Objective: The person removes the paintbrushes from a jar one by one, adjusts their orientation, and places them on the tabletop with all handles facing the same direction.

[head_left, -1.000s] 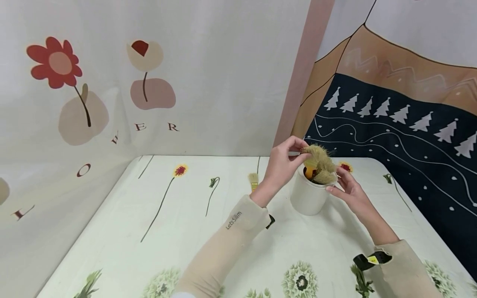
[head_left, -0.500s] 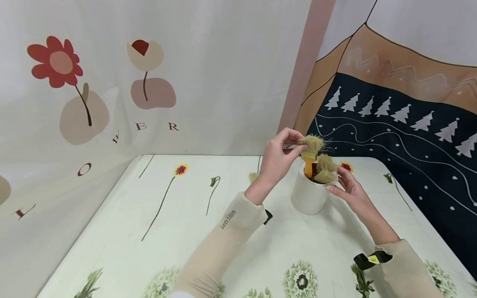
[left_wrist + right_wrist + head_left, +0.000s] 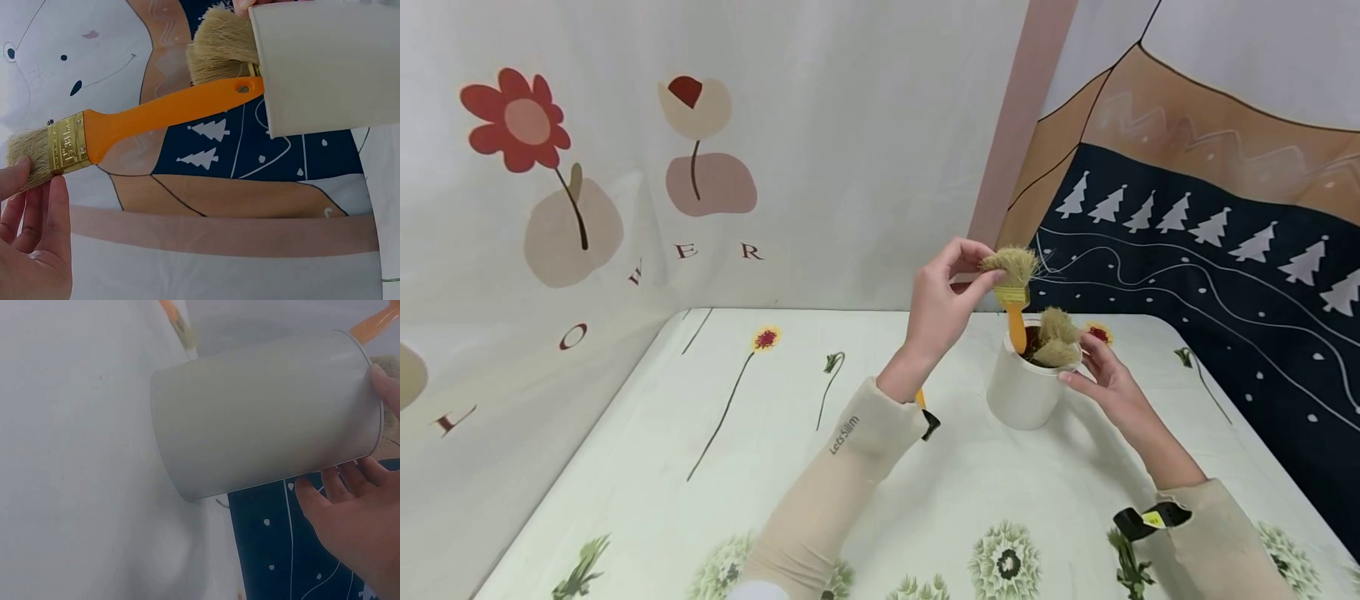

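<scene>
At your far left, a flower-printed curtain [image 3: 700, 150] backs the desk [image 3: 775, 517]. Your left sleeve [image 3: 833, 483] hides most of one brush [image 3: 921, 399]. Your hands are both busy: the left hand [image 3: 938, 302] pinches an orange-handled brush [image 3: 1015, 318] by its bristles, handle end at the white can's mouth; bristle heads [image 3: 1057, 342] crowd the white can [image 3: 1024, 395]; the right hand [image 3: 1108, 383] grips it near the rim, before tree-printed cloth [image 3: 1210, 250].

White flower-print table [image 3: 970, 475]; white canister [image 3: 1024, 396] standing on it, orange-handled brush [image 3: 179, 326] lying apart.
</scene>
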### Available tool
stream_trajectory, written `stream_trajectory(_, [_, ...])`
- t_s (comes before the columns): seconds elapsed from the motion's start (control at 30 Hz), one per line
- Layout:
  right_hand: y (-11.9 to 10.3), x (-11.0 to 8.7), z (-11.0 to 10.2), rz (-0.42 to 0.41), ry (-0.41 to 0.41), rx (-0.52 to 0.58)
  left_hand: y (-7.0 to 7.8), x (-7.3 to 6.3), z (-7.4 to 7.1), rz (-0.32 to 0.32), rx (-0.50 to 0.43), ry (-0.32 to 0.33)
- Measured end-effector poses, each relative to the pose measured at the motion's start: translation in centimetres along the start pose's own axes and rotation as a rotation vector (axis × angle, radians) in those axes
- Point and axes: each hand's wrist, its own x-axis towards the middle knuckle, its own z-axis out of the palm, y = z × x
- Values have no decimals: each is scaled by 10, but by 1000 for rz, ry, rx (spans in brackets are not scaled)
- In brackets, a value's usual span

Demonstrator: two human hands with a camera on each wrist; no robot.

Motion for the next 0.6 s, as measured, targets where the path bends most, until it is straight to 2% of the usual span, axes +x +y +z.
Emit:
stream_trajectory(0.2, [0, 1, 0, -2, 1, 5, 2, -1, -9, -13, -40, 19])
stream_trajectory(0.6, [1, 1, 0, -14, 5, 7, 2, -2, -25, -35, 6, 53])
